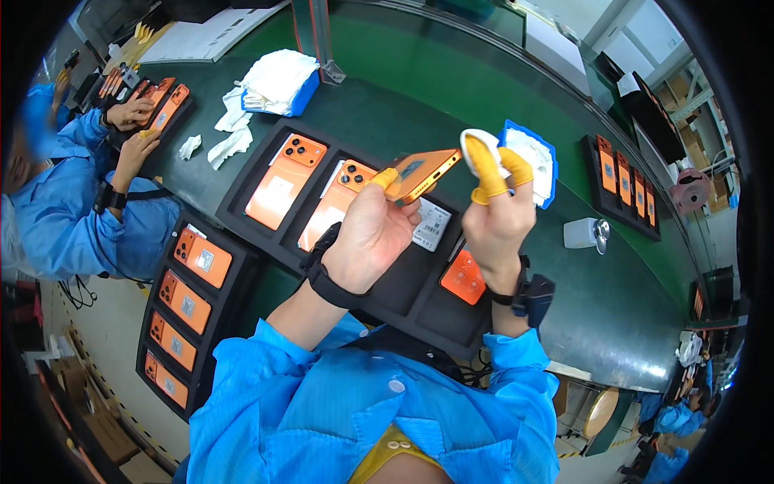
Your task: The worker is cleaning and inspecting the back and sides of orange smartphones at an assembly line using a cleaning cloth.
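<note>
An orange smartphone (pixel 427 173) is gripped in my left hand (pixel 372 240), raised and tilted above the black tray with its port edge showing. Yellow finger cots cover fingertips on both hands. My right hand (pixel 501 230) pinches a folded white wipe (pixel 474 133) just right of the phone, apart from it. Beneath my hands lies the black compartment tray (pixel 403 282). In it are two orange phones at left (pixel 280 194), a white labelled piece (pixel 433 226) and a red-orange phone-sized piece (pixel 463 279) at right. My forearms partly hide the tray.
Blue boxes of white wipes stand at back left (pixel 280 79) and right (pixel 532 165), with loose wipes (pixel 231 147) nearby. A white bottle (pixel 580 234) stands right. More phone trays lie left (pixel 222 302) and far right (pixel 601 194). A co-worker (pixel 97 210) handles phones at left.
</note>
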Demonstrator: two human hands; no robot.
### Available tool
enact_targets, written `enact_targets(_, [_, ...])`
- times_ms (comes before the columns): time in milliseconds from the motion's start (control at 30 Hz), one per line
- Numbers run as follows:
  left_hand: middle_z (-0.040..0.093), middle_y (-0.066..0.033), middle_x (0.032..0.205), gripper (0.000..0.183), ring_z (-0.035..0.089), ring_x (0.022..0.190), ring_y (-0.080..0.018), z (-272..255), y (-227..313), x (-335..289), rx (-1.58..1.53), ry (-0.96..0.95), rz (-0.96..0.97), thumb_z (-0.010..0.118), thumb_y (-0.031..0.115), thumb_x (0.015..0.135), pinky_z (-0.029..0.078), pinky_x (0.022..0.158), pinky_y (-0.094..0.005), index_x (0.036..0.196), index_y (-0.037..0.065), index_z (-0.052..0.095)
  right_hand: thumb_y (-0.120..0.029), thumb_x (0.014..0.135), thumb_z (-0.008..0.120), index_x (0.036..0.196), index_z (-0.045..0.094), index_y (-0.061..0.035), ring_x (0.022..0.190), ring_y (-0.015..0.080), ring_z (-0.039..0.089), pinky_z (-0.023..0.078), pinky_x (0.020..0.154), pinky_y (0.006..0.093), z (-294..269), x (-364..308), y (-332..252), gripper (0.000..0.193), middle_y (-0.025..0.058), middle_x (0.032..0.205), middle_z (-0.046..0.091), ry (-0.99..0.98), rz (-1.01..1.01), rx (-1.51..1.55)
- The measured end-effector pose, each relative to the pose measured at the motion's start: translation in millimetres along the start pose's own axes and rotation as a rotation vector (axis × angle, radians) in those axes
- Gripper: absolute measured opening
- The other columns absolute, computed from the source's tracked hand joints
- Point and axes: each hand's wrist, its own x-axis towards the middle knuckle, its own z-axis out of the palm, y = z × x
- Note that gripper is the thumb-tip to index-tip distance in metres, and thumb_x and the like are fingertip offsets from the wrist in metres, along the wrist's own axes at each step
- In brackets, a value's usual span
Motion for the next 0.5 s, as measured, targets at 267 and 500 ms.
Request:
enact_targets(267, [0.054,-0.0039,0.092,0.016,0.043,0.071,-0.0128,-1,0,5,0.056,0.032,0.174,0.040,0.014,0.095,0.035,0.067,-0.0269,0.105,0.010,0.052,0.016,0.060,0.053,0.108,0.067,-0.0055,0.074,0.0224,0.061,0.049,0.061,0.0286,-14,2,-17,0.054,0.0155,0.100,0.057,-0.053,0.025,0.239])
enact_targets(500, [0.058,-0.0039,0.100,0.020,0.051,0.082,-0.0112,3,-3,1,0.103,0.053,0.265,0.040,0.014,0.096,0.038,0.071,-0.0262,0.110,0.007,0.052,0.010,0.051,0.063,0.102,0.069,-0.0069,0.071,0.0276,0.061,0.051,0.058,0.0316,4,-5,-29,0.054,0.0153,0.095,0.059,-0.043,-0.197,0.173])
